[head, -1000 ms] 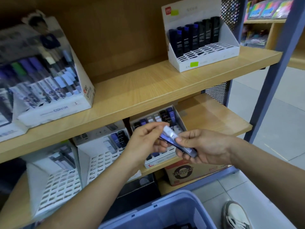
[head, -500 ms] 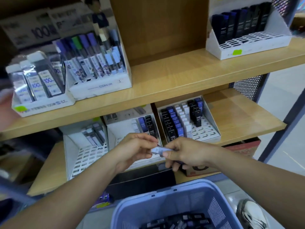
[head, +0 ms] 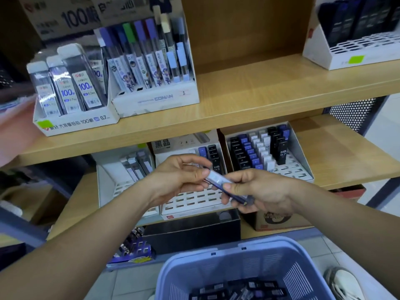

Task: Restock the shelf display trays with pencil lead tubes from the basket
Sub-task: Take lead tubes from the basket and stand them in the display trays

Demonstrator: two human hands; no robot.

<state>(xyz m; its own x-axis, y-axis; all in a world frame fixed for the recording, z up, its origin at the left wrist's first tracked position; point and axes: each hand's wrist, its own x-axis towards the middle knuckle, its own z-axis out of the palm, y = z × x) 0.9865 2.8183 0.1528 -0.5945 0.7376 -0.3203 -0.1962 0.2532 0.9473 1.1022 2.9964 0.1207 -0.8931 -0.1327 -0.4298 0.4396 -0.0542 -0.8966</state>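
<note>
At frame centre, the right hand [head: 264, 191] curls round a small bundle of tubes [head: 218, 179], thumb pressed on top. The tubes slant from upper left to lower right. The left hand [head: 179, 180] pinches their upper-left end between thumb and fingertips. Behind them is a tray [head: 194, 200]; the basket [head: 216, 263] sits at bottom centre.

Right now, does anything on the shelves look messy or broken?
Nothing looks spilled or broken. The oddest bit is the middle tray on the lower shelf: nearly all its slots are bare, while the right tray beside it is much fuller.
</note>
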